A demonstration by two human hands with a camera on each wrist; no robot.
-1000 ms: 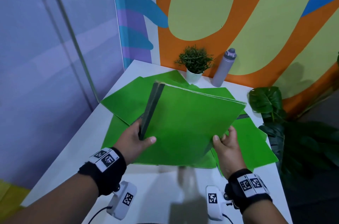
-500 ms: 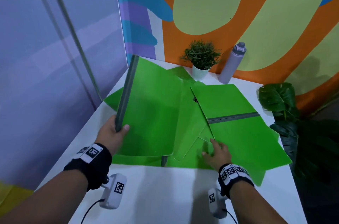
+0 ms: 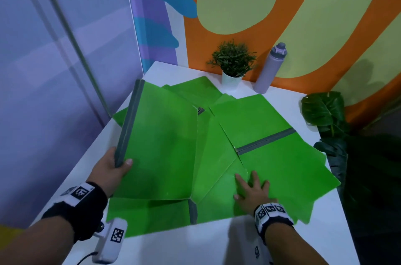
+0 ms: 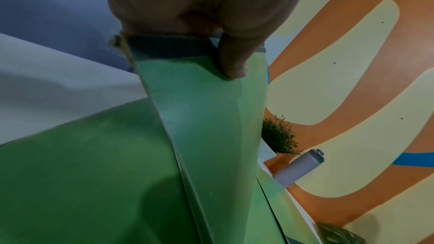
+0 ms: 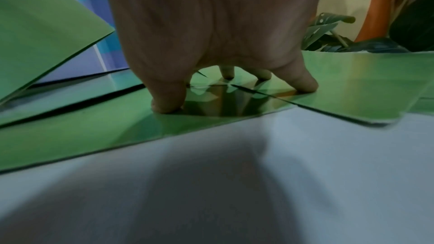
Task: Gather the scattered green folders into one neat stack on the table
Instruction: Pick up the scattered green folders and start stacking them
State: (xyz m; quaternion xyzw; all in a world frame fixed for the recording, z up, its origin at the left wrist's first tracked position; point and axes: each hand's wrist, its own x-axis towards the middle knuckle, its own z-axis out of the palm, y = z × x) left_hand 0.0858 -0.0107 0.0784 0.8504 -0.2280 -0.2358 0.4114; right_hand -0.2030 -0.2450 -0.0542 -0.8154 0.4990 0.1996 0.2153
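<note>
while left hand point(image 3: 109, 170) pinches raised folder point(image 3: 160, 145), right hand point(image 3: 252, 192) presses scattered folders point(image 3: 282, 164).

Green folders point(image 3: 165, 145) with grey spines, white table point(image 3: 195, 245).

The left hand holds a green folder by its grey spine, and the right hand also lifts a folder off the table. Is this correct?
Not quite. The left hand does grip the held folder by its grey spine, but the right hand lifts nothing: the right wrist view shows its fingertips pressing on the flat folders.
</note>
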